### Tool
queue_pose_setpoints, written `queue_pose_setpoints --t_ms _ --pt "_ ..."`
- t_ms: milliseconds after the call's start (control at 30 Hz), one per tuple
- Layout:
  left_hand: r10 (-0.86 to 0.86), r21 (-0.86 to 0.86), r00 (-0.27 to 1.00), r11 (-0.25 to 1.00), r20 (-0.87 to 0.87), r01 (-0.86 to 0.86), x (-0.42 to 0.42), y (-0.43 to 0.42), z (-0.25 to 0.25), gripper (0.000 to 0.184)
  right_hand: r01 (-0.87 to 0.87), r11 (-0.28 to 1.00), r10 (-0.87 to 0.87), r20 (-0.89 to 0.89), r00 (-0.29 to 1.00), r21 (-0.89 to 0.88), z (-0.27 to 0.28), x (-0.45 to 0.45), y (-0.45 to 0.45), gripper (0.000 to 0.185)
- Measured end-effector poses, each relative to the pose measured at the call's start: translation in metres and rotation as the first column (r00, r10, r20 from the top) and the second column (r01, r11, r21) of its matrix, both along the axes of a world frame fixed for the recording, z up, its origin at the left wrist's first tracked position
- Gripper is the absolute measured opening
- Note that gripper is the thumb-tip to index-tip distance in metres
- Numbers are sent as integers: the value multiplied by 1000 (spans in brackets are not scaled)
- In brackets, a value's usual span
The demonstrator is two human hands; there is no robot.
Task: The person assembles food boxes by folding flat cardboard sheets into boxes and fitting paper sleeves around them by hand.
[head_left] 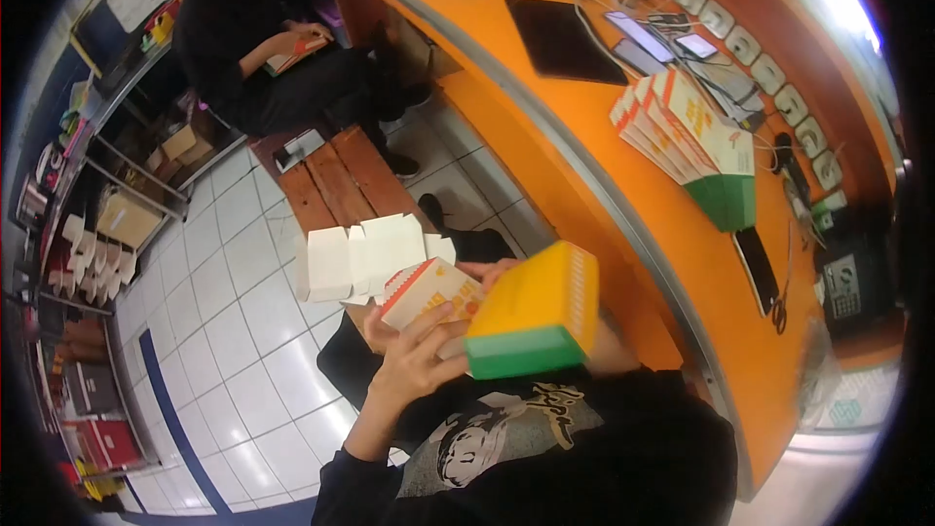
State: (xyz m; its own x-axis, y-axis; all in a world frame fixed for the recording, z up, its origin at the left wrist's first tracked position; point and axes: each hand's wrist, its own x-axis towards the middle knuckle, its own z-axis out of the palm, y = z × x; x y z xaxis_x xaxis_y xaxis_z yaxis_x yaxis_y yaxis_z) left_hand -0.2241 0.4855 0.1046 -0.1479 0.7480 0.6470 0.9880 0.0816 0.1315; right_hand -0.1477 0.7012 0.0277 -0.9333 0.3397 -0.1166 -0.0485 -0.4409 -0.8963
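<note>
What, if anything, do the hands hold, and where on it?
The left hand holds the white printed carton, fingers across its lettered face. The right hand, partly hidden behind yellow-and-green carton panels, shows no clear hold.

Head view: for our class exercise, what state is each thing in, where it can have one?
Yellow-and-green carton: folded into shape, held up
White printed panel: in the left hand; joined to that carton or not, unclear
White blanks: unfolded, printless side showing
Carton stack: folded, nested
Seated person's carton: held
Black slab: flat, dark
Phone near scissors: screen dark
Scissors: lying; blades unclear
</note>
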Motion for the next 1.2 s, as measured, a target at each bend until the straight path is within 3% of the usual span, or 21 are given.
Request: queue_pose_setpoints --t_ms 33,100,167,200,233,267,333,367,433,467,533,667,733,767,833,867,933,967,1000,1133,1200 --pt "-33 105 993 993 -117 46 -2 2 -4 11 23 999 -23 5 1000 37 12 10 -4 36" --pt "-5 162 998 987 -63 15 1 12 -4 22 67 987 -68 5 998 146 36 29 -1 37" --pt "-198 293 909 952 367 89 12 31 8 53 116 955 -118 -9 993 273 63 46 9 38" --pt "-488 421 671 864 558 277 14 44 14 72 140 932 -142 -19 990 335 76 53 13 38" --pt "-687 585 316 725 654 364 17 57 21 91 164 904 -166 -29 986 394 88 59 17 39" --pt "-817 733 163 570 553 371 25 75 42 93 185 870 -188 -40 981 457 100 65 21 39" --pt "-653 475 292 729 699 492 34 77 47 90 233 781 -242 -63 968 580 122 78 23 40" --pt "-661 481 285 721 694 499 38 83 55 90 260 729 -272 -80 959 633 134 84 26 40" --pt "-680 415 451 720 578 556 42 101 77 82 311 624 -335 -114 935 717 158 103 33 41" --pt "-686 415 447 714 574 564 42 111 81 82 341 575 -364 -140 921 744 172 117 37 42" --pt "-737 507 536 674 412 537 41 136 92 75 413 496 -424 -202 883 763 202 151 49 42" --pt "-732 586 650 624 205 517 47 210 124 71 554 605 -503 -265 823 572 253 204 85 46" --pt "-748 613 661 552 65 565 61 255 137 66 438 852 -327 -362 873 287 283 208 99 50" --pt "-747 627 662 489 -58 606 68 276 141 63 441 849 -328 -364 872 291 286 213 115 50" --pt "-750 598 655 484 -94 639 83 310 146 58 614 708 -556 -261 789 347 283 223 154 56" --pt "-752 565 648 485 -121 668 88 321 147 54 617 706 -558 -262 787 348 278 223 173 56" --pt "-785 587 617 473 -56 656 93 338 145 43 624 493 -709 -136 692 606 263 220 207 60" --pt "-803 527 578 558 148 641 92 351 136 44 626 492 -712 -135 690 604 250 219 219 60" --pt "-776 448 527 630 346 634 92 359 130 46 599 567 -721 -11 693 566 239 217 229 59" --pt "-626 455 653 772 426 444 60 365 103 51 461 710 -679 343 650 532 219 206 233 53" --pt "-603 485 517 797 607 360 40 365 93 70 385 794 -578 388 718 470 208 198 245 54"
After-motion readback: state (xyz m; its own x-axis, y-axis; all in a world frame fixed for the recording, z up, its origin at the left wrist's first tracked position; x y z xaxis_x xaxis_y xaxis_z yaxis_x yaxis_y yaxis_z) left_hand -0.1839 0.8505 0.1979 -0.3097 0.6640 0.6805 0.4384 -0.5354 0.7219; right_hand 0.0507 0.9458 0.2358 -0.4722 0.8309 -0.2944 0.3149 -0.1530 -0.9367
